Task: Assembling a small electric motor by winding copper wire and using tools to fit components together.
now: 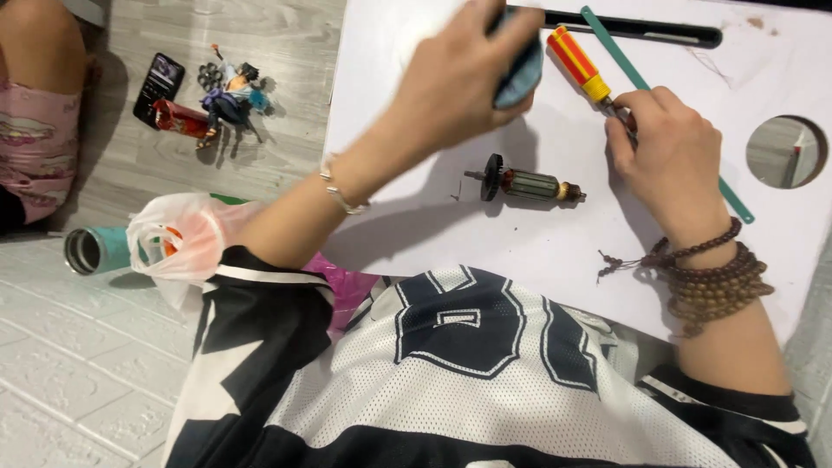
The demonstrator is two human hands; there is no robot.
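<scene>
My left hand [464,74] reaches over the white table [407,208] and grips a blue-grey tool housing [523,74], mostly hidden under the fingers. My right hand [667,156] is closed on the shaft end of a screwdriver with a red and yellow handle [576,61], which points up-left toward the housing. A motor armature [523,185] with a black fan and copper windings lies loose on the table between my two hands, touched by neither.
A long teal strip [646,87] and a black bar [641,30] lie along the far table edge. A round hole [787,152] is cut at the table's right. On the floor: a phone [159,82], a small figurine [227,100], a teal tube [95,250], a plastic bag [178,238]. Another person's leg [35,95] is at far left.
</scene>
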